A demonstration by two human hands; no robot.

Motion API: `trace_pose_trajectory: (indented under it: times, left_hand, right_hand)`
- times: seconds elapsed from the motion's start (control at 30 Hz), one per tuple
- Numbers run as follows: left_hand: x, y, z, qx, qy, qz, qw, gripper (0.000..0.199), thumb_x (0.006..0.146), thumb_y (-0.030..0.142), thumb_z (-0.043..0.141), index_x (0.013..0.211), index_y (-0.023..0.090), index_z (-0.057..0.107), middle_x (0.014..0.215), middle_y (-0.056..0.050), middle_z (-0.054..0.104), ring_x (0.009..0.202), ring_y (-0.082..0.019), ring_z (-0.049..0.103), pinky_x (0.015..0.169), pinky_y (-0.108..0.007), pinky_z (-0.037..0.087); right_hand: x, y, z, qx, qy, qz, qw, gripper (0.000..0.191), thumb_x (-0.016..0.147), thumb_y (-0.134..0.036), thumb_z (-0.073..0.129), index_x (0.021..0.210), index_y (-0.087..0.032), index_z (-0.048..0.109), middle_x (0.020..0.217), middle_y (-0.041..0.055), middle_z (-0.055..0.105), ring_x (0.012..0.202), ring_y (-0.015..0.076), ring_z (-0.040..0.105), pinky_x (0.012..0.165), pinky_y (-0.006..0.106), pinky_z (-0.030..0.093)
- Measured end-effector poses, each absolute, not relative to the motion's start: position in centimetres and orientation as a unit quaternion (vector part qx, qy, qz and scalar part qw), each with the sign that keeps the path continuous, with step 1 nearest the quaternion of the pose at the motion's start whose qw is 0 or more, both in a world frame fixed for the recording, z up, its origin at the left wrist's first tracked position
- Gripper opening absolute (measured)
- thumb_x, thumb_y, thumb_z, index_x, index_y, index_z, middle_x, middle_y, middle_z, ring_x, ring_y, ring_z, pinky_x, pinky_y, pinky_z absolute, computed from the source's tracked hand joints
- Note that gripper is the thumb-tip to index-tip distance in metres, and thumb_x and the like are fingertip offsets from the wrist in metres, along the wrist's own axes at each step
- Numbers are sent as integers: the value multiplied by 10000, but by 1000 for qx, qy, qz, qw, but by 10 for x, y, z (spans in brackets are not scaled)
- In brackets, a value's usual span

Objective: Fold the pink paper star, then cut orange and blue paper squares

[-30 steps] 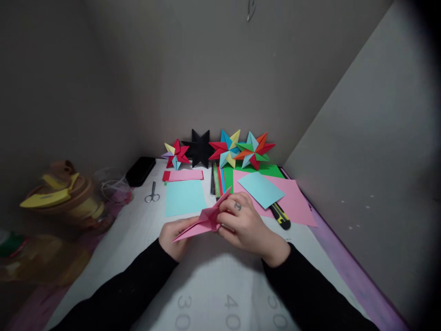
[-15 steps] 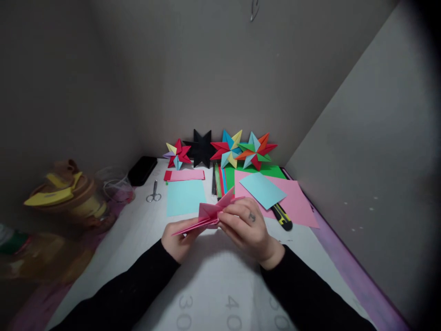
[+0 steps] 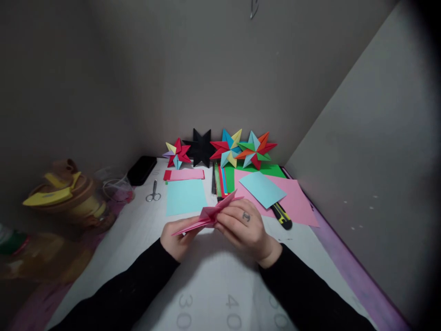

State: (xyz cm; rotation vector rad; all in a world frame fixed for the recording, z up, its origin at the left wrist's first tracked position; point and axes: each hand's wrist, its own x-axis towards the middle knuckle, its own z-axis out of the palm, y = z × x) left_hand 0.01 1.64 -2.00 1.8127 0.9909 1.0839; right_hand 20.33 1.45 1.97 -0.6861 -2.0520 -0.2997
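Pink folded paper [image 3: 207,215], with several pointed flaps, is held above the white table between my two hands. My left hand [image 3: 178,239] grips it from the left and below, its fingers partly hidden behind the paper. On the right side, my right hand [image 3: 245,227] pinches the folds near the middle with its fingertips. Beyond my hands lie a light blue sheet [image 3: 186,197] and a large pink sheet [image 3: 299,202], with a smaller light blue piece [image 3: 262,189] on top of the pink one.
Four folded paper stars, one black [image 3: 201,148], lean on the back wall. Scissors [image 3: 153,192] and a black phone [image 3: 142,170] lie at the left. A yellow-black cutter [image 3: 282,217] lies at the right. A pot [image 3: 69,197] stands far left.
My right hand has shifted slightly left and turned a little. The upper flaps of the pink folded paper have tilted and look narrower.
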Motion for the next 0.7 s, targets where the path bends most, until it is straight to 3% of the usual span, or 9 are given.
trace_pose_trajectory:
  times: [0.23,0.7]
  left_hand:
    - [1,15,-16,706,386,436,404,220,854,227,565,1001,208,727,991,-47,739,859,-203,698,830,-330,555]
    - [0,16,-16,712,383,430,403,247,863,256,552,1037,197,717,1018,-53,731,891,-214,692,825,-323,558]
  right_hand:
    - [202,14,21,-286,-836,-127,451,81,811,-162,618,883,-191,640,768,43,684,792,192,577,699,372,476]
    - [207,18,16,-310,-840,-88,437,108,817,-209,611,925,-210,613,835,38,670,825,205,542,761,386,431]
